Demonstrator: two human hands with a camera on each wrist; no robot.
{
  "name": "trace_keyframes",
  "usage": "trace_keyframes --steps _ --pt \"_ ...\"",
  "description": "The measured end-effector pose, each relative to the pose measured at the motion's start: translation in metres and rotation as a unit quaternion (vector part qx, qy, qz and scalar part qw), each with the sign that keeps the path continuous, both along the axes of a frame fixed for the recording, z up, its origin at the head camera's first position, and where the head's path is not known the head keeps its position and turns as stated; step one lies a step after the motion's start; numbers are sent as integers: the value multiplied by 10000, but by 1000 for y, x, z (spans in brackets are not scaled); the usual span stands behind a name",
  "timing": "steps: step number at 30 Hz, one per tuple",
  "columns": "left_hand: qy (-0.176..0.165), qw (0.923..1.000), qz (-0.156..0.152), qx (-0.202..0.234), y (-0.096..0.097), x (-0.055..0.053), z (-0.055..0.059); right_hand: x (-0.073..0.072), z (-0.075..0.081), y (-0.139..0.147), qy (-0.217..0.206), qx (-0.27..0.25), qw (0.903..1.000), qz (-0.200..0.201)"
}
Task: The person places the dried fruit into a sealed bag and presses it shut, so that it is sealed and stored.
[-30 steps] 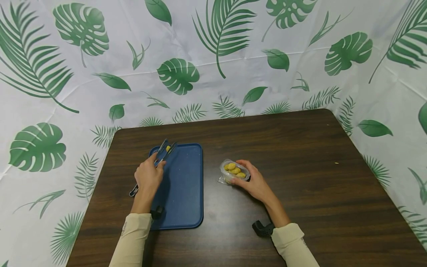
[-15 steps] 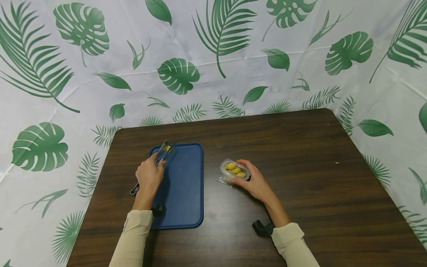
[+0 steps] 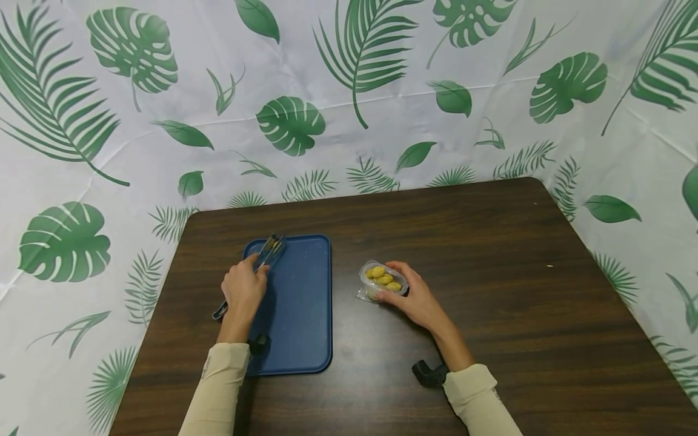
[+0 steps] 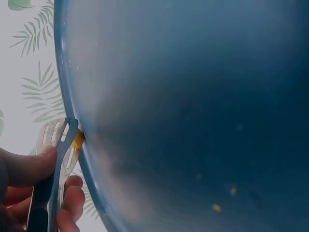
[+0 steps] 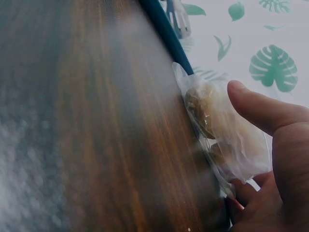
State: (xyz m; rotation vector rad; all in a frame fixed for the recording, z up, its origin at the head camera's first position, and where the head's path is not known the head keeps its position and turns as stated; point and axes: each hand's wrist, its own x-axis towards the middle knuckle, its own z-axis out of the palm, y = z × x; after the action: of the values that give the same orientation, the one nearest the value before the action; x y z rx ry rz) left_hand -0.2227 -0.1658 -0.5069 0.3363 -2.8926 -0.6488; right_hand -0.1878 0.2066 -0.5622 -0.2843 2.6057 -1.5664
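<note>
In the head view my left hand (image 3: 245, 293) grips a pair of metal tongs (image 4: 58, 159) over the far left corner of the blue tray (image 3: 297, 315). Between the tongs' slotted ends is a small yellow piece (image 4: 77, 139), mostly covered by them. My right hand (image 3: 417, 300) holds a small clear plastic tub (image 3: 363, 275) to the right of the tray, thumb on the near side and fingers on the far side. Several yellow oval pieces (image 3: 383, 279) lie in the tub. Crinkled clear film (image 3: 362, 295) hangs at its lower left.
A dark wood table (image 3: 491, 254) carries everything. The leaf-print cloth (image 3: 349, 91) rises behind its far edge. A few yellow crumbs (image 4: 217, 208) lie on the tray. One pale speck (image 3: 549, 266) is on the table's right side.
The tongs' ends have come closer together around the yellow piece and sit slightly lower. My right hand and the tub stay in place.
</note>
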Motion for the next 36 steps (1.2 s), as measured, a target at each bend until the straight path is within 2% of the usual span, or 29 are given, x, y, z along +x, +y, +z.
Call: trace_keyframes --steps 6,15,24,36 --pt "160 9998 11 125 -3 1 -3 0 0 0 16 -15 10000 4" --pt "211 9996 66 153 -7 5 -2 0 0 0 78 5 10000 19" --pt "577 9981 120 200 -5 18 7 1 -2 0 -10 53 10000 -5" --pt "867 9942 -96 634 3 32 23 0 -3 0 -44 75 10000 -30"
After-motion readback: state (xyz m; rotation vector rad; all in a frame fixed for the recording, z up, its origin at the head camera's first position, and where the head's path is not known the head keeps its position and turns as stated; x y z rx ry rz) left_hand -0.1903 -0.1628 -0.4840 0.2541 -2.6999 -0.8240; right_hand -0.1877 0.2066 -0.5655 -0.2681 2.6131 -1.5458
